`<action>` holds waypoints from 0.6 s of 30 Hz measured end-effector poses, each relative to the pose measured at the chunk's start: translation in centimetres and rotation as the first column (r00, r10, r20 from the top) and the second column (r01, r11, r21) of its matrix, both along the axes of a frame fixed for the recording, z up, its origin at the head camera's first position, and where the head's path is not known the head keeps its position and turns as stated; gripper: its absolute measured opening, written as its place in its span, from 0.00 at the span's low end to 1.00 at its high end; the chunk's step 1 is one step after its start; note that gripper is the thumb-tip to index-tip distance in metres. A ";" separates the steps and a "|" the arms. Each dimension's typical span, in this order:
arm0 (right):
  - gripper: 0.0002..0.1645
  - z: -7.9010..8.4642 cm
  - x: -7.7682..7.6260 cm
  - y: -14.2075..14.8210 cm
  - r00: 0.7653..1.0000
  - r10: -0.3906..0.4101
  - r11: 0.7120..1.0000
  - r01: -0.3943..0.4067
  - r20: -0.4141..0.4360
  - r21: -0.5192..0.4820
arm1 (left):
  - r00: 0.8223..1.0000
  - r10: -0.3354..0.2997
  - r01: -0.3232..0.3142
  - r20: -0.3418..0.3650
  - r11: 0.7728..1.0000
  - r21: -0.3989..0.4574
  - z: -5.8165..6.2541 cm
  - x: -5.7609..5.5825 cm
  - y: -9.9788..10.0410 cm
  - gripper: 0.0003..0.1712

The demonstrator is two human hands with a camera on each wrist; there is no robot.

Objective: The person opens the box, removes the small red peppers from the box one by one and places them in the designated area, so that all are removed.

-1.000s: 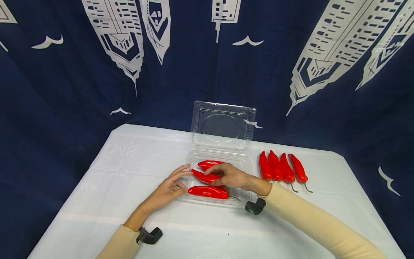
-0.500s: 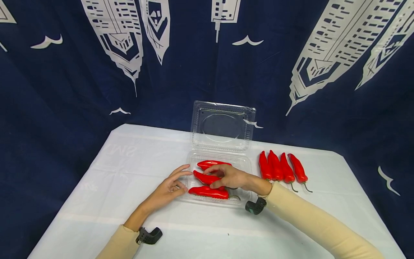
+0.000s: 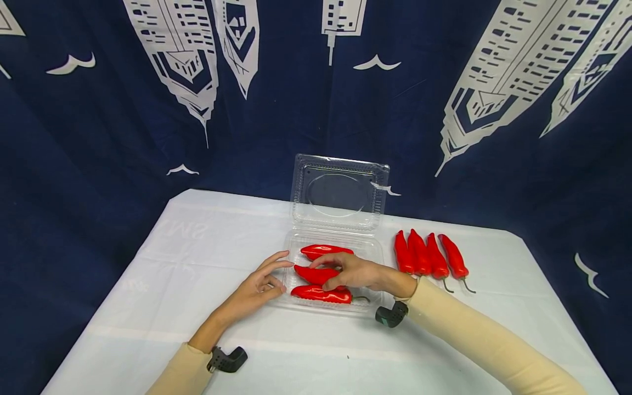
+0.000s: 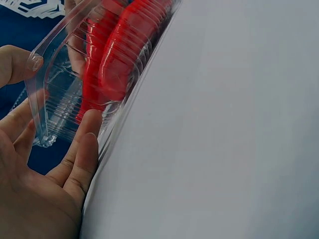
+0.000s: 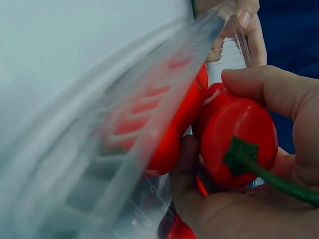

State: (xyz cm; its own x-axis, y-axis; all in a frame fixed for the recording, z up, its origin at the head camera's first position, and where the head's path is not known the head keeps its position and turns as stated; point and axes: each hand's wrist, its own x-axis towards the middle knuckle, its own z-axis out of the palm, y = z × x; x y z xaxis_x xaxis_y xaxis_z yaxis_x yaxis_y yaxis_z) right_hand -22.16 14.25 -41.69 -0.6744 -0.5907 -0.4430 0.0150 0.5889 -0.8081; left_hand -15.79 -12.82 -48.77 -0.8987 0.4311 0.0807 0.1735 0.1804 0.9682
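Observation:
My right hand [image 3: 353,270] grips a long red chili pepper [image 5: 244,132] with thumb and fingers; its green stem [image 5: 284,186] points back past the palm. That pepper lies between two others in the clear plastic clamshell container [image 3: 372,252]. One chili pepper [image 3: 326,250] rests at the back, partly behind my fingers, and another [image 3: 321,294] along the front wall. At the container's left end, my left hand [image 3: 254,291] touches the rim and wall with spread, mostly straight fingers. In the left wrist view its fingertips [image 4: 92,122] rest against the ribbed wall.
The clear lid [image 3: 340,192] stands raised at the back of the container. Several more red chili peppers [image 3: 429,255] lie in a row to the right, stems toward me. A white cloth covers the table [image 3: 296,351]. Behind it hangs a dark blue printed curtain [image 3: 276,126].
My right hand has shifted the held chili pepper slightly toward me and settled it between the others. The front pepper has slid slightly right. My left hand has stayed put.

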 end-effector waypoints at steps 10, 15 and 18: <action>0.34 0.4 0.2 0.7 0.999 0.039 0.997 -0.039 -0.008 -0.066 | 1.000 -0.006 0.006 -0.002 1.000 0.006 0.0 0.0 -0.1 0.30; 0.38 0.4 0.4 1.2 1.000 0.018 0.995 -0.019 -0.008 -0.094 | 1.000 -0.001 0.001 -0.005 1.000 -0.001 0.1 0.0 -0.1 0.30; 0.42 0.4 0.6 1.5 1.000 -0.003 0.996 0.004 0.006 -0.085 | 1.000 0.002 -0.002 -0.004 1.000 -0.009 0.0 0.0 -0.1 0.30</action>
State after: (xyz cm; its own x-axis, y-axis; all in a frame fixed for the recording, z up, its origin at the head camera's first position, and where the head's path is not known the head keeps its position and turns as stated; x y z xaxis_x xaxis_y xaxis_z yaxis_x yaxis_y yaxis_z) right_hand -21.53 15.71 -41.26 -0.6741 -0.6239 -0.3954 0.0217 0.5183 -0.8549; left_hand -15.80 -12.87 -48.74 -0.8991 0.4305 0.0801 0.1768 0.1895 0.9658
